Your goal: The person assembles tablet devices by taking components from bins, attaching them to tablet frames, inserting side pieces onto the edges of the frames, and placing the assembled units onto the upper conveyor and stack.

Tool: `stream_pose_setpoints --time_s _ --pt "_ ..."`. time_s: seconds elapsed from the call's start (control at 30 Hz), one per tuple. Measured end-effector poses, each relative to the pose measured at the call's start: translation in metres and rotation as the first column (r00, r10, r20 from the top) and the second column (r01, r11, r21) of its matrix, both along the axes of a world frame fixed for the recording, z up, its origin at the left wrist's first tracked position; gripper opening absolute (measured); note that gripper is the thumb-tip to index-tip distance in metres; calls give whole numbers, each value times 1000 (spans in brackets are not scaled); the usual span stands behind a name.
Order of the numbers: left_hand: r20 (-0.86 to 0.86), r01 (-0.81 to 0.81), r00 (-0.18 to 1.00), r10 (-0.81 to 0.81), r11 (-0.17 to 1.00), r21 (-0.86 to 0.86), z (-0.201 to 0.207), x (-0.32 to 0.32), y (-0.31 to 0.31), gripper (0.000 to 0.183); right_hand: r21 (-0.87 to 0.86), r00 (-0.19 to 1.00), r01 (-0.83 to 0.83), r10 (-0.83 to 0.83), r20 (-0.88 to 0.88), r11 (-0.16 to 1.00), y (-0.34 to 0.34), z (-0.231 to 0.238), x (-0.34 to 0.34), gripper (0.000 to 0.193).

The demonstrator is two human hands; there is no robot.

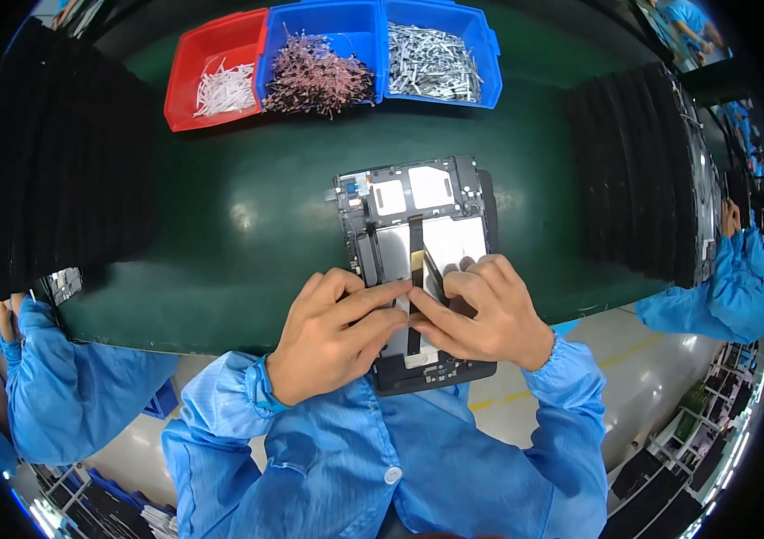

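Note:
An opened tablet [386,259] lies on the green bench, its back off and its inner boards and silvery plates showing. A black ribbon cable [415,235] with a gold-coloured patch runs down its middle. My left hand [330,337] reaches in from the left, fingers stretched out, with the tips at the ribbon's edge. From the other side my right hand [487,310] is closed at the ribbon, its fingertips meeting those of the left. A thin dark strip [434,275] stands tilted at the right fingers, which partly hide it. The lower ribbon is partly covered.
Behind the tablet stand a red bin [186,85] of white pieces and blue bins [491,54] of pinkish wired parts and silvery strips. Tall stacks of black panels rise at left [59,171] and right [629,175]. Blue-sleeved people [86,382] work at both sides.

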State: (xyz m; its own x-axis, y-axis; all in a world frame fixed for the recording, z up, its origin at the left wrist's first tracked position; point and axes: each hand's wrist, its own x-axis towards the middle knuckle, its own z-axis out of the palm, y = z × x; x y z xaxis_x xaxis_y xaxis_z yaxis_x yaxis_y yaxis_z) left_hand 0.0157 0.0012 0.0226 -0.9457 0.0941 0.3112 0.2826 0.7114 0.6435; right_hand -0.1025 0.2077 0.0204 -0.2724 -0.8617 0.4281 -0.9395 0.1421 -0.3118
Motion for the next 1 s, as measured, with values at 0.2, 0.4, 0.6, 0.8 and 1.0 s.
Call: stream_pose_setpoints --time_s 0.2,0.4,0.6,0.8,1.0 --pt "-16 32 999 -31 999 7 -1 2 -5 25 -78 956 148 -122 269 986 -6 11 -10 35" --pt "-38 36 999 -38 999 -31 -5 2 -5 27 -53 902 122 -89 422 991 -27 4 -16 19" --pt "-36 22 999 -24 999 -47 -5 -2 -1 26 -59 909 181 -144 392 982 -43 -3 -30 13" --pt "-18 -37 999 36 999 -27 -4 -4 -2 24 -45 803 388 -313 508 921 -28 11 -32 10" --pt "-2 -1 1000 1 998 58 -6 -4 -2 23 330 483 79 -325 813 941 3 29 -18 19"
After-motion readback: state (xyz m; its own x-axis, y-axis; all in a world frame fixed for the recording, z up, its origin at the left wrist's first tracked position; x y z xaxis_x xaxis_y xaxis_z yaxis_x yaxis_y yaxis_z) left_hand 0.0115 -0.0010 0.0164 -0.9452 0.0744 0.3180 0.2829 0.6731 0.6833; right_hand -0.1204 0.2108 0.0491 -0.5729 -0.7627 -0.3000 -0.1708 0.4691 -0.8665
